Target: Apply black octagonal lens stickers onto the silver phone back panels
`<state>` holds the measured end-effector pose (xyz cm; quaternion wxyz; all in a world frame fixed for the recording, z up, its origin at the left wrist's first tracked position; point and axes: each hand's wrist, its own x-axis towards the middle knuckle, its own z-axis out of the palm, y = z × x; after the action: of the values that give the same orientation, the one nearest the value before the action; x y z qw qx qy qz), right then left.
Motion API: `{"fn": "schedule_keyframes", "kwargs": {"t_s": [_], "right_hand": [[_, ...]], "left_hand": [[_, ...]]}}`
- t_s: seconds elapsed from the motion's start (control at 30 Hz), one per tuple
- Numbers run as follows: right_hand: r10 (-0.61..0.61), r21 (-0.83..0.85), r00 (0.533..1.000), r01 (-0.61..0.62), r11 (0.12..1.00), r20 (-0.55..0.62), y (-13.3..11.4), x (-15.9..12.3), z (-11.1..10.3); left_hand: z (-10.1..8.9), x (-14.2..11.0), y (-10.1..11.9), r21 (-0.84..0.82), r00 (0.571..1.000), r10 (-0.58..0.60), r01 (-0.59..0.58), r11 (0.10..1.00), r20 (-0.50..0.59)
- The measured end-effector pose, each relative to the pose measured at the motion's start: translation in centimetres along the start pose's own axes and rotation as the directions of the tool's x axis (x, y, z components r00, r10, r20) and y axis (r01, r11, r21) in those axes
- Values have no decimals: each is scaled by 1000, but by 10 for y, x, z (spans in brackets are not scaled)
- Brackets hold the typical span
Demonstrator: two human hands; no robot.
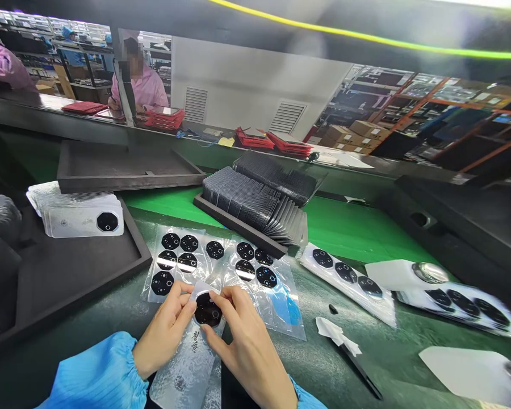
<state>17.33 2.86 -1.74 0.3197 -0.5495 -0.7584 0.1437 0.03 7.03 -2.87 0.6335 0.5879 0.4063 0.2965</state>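
Note:
A silvery textured phone back cover (185,363) lies slanted before me, its top end raised between my hands. My left hand (165,330) grips that end at the left edge, thumb and fingers pinched. At its top sits a black camera lens cover (207,310), eight-sided. My right hand (247,335) has its thumb and index finger on the lens cover's right and lower edges. Whether the piece lies fully flat on the panel, I cannot tell. Just beyond my hands, clear plastic sheets (287,295) carry several more black lens covers (215,250).
Fanned phone back covers (80,218) lie on a dark tray (74,272) at left. A rack of dark thin panels (247,199) stands ahead. Bagged lens covers (346,272), black tweezers (357,366) and a white-topped bottle (430,272) lie at right. Co-workers in pink sit beyond the bench.

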Motion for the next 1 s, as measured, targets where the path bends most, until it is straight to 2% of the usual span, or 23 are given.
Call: {"fn": "schedule_keyframes", "kwargs": {"t_s": [0.17, 0.3, 0.53, 0.73, 1.0], "right_hand": [[-1, -4, 1000, 1, 1000, -21, 2, -1, -2], [-15, -19, 999, 15, 1000, -32, 2, 0, -2], [-24, -24, 999, 24, 999, -24, -3, -2, 1], [-20, 6, 1000, 20, 1000, 3, -4, -2, 3], [-20, 31, 1000, 19, 999, 18, -1, -2, 2]], "left_hand": [[1, -2, 3, -129, 996, 15, -4, 992, 91], [0, 0, 3, -134, 998, -34, 41, 990, 52], [0, 3, -2, 25, 997, -1, 3, 1000, -73], [-1, 3, 0, 168, 986, -20, 48, 985, -165], [-3, -1, 6, 186, 991, -21, 46, 982, -135]]}}
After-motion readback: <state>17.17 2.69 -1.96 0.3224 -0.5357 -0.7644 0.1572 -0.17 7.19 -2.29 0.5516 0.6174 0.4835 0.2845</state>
